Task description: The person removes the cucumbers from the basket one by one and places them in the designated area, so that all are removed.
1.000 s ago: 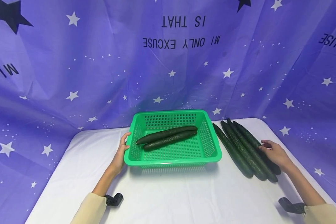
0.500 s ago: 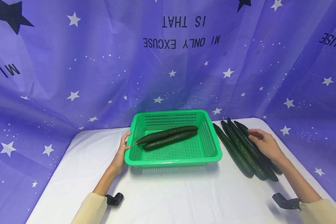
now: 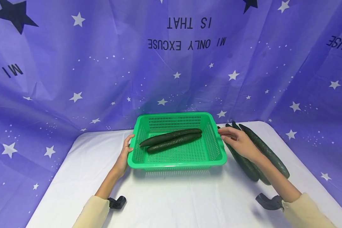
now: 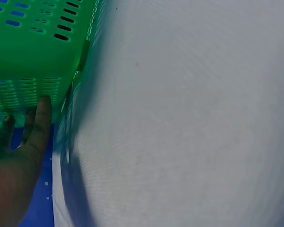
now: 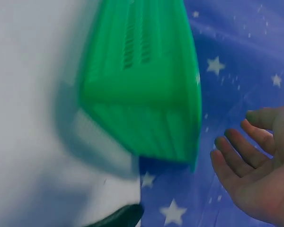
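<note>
We see the left hand (image 3: 122, 160) against the left end of the basket (image 3: 176, 166), fingers extended and touching it, probably to steady it; inside, two cucumbers (image 3: 174, 143) lie side by side. The right hand (image 3: 240, 144), loosely bent and holding nothing, hangs by the basket's right rim, near more cucumbers (image 3: 268, 150) bunched alongside, likely for easy reach.

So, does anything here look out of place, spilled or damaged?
Only the lettering on the purple backdrop looks odd: it reads upside down in the head view. I see no spill, and no visible damage to the green basket or cucumbers.
</note>
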Motion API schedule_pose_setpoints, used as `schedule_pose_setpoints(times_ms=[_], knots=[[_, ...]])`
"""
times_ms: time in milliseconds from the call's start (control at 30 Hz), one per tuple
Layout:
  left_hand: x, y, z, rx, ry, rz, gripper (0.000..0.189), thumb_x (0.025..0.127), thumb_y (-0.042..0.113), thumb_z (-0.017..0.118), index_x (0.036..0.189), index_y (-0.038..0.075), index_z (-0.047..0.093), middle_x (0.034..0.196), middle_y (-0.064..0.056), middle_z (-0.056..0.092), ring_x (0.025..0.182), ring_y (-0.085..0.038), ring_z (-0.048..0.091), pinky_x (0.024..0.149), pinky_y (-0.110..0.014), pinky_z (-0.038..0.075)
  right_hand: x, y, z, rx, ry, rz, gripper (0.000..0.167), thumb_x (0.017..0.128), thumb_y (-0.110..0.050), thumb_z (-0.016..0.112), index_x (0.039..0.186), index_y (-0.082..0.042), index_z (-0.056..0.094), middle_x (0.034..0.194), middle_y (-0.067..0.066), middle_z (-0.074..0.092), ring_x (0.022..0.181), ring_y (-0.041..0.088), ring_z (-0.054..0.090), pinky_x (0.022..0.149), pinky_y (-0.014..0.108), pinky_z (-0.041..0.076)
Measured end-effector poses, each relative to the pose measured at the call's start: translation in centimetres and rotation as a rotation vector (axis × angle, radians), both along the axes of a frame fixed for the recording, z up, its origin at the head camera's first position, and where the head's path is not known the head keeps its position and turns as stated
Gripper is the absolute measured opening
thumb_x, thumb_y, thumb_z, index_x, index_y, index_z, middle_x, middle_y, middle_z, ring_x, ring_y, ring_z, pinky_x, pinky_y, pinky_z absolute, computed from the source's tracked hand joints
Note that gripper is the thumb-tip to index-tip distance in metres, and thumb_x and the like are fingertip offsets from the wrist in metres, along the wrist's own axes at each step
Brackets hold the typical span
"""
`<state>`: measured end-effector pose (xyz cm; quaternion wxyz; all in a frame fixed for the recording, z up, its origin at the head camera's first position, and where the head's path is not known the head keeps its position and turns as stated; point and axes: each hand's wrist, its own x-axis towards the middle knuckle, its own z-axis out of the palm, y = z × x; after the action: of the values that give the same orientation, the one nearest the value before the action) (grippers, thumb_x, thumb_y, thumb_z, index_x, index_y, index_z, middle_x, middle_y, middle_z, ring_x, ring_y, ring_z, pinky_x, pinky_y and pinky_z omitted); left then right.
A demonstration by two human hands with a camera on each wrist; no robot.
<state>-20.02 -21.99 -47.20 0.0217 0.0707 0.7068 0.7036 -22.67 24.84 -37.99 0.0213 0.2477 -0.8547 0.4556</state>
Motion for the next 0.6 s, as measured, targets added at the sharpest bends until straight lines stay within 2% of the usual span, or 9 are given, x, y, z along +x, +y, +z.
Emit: schedule_pose_setpoints(times_ms=[67,267,467,600], knots=[[0.0,0.0,0.0,0.001,0.000,-0.001,0.062,0.095,0.018,0.026,0.155,0.017,0.013,0.148,-0.023,0.024,0.099,-0.024,0.057,0.080,-0.028,0.049,-0.2,-1.1,0.6,-0.011,-0.036,0.034,0.037,0.102,-0.013,0.057,0.136,0.002,0.056,0.132,0.020,0.059,0.120,0.034,0.057,0.092,0.023,0.047],[0.0,-0.1,0.1,-0.007,0.001,0.006,0.063,0.094,0.019,0.028,0.155,0.018,0.013,0.150,-0.022,0.022,0.099,-0.025,0.057,0.080,-0.028,0.050,-1.7,-4.5,2.4,-0.005,-0.029,0.116,0.035,0.100,-0.014,0.060,0.133,-0.003,0.060,0.131,0.013,0.061,0.121,0.029,0.058,0.096,0.041,0.047],[-0.1,-0.1,0.0,-0.034,-0.002,0.011,0.062,0.095,0.019,0.027,0.156,0.019,0.014,0.153,-0.020,0.018,0.102,-0.025,0.054,0.083,-0.028,0.047,-3.6,-8.1,3.4,-0.017,-0.071,0.225,0.035,0.098,-0.012,0.063,0.132,-0.004,0.061,0.130,0.012,0.060,0.121,0.030,0.057,0.095,0.043,0.048],[-0.1,0.0,0.0,-0.046,-0.006,0.020,0.063,0.095,0.020,0.027,0.156,0.020,0.014,0.153,-0.020,0.019,0.103,-0.026,0.053,0.083,-0.028,0.046,-4.9,-10.6,3.7,0.030,-0.090,0.284,0.035,0.097,-0.009,0.063,0.132,-0.004,0.062,0.132,0.012,0.060,0.121,0.033,0.056,0.096,0.044,0.047]])
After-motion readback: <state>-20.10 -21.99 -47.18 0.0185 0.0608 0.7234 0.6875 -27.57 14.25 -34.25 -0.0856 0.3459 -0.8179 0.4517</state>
